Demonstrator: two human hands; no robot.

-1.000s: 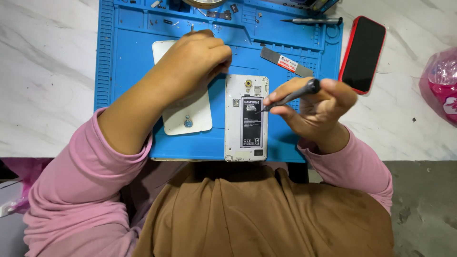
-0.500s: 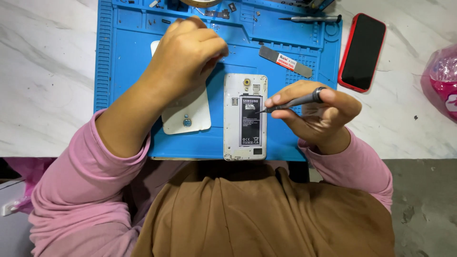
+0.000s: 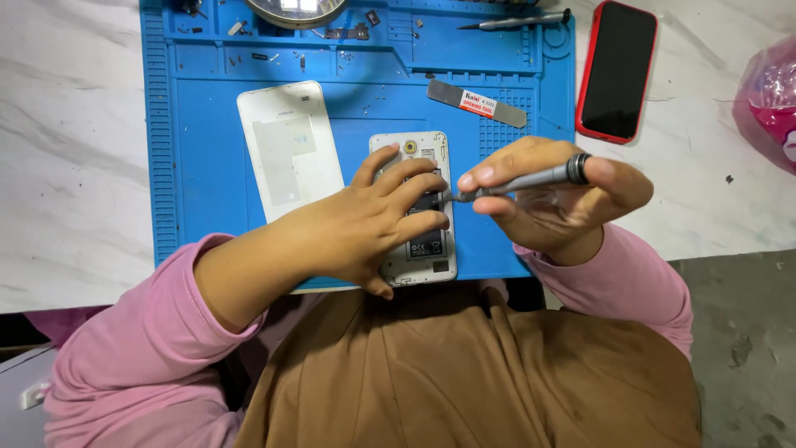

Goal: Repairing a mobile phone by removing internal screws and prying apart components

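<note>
Two hands on an opened white phone [image 3: 414,241] lying on a blue mat [image 3: 199,166] on the counter [image 3: 66,124]. Left hand [image 3: 365,228] rests flat over the phone, grip released, fingers spread. Right hand [image 3: 551,203] grip pinches a grey screwdriver [image 3: 518,181], tip at the phone's right edge. Back cover [image 3: 286,149] just left; red phone [image 3: 618,70] and metal pry tool [image 3: 477,104] well apart.
</note>
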